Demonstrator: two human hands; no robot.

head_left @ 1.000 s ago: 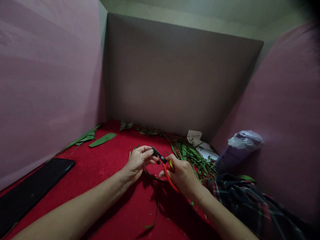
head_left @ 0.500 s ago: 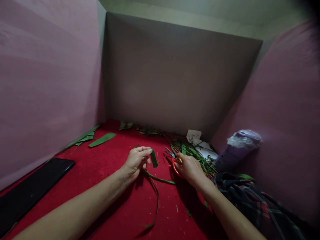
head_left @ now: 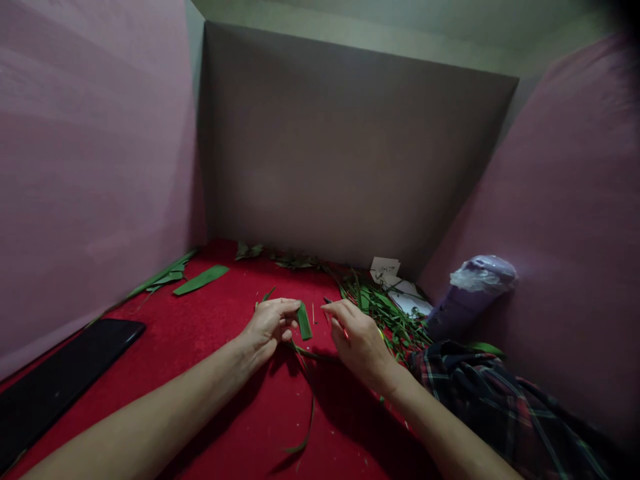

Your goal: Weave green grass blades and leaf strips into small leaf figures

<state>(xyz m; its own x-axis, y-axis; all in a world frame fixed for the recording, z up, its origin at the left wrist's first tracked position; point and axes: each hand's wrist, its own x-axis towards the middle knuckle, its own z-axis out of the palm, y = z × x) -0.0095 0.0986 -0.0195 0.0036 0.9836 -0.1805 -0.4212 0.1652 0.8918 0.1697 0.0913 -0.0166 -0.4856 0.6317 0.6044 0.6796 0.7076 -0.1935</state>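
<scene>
My left hand point(head_left: 270, 328) pinches a folded strip of green leaf point(head_left: 304, 321) between thumb and fingers, its flat end hanging down to the right. My right hand point(head_left: 357, 337) has its fingers curled close to the strip. Scissors point(head_left: 327, 301) are mostly hidden by that hand; a dark tip shows above the index finger, with red and yellow bits of handle around the hand. Between both hands a thin pale stick point(head_left: 314, 313) shows against the red cloth point(head_left: 200, 367). A long narrow leaf strip point(head_left: 311, 420) trails below my left hand.
Cut leaves and stems point(head_left: 385, 310) are heaped at right, beside white papers point(head_left: 403, 293). A purple plastic-wrapped roll point(head_left: 470, 293) and dark plaid fabric point(head_left: 480, 393) sit farther right. At left lie a broad leaf point(head_left: 201, 280) and a flat black object point(head_left: 70, 380).
My right hand has moved left toward the leaf strip and now covers most of the scissors, whose blades were in plain view before. My left hand has barely shifted.
</scene>
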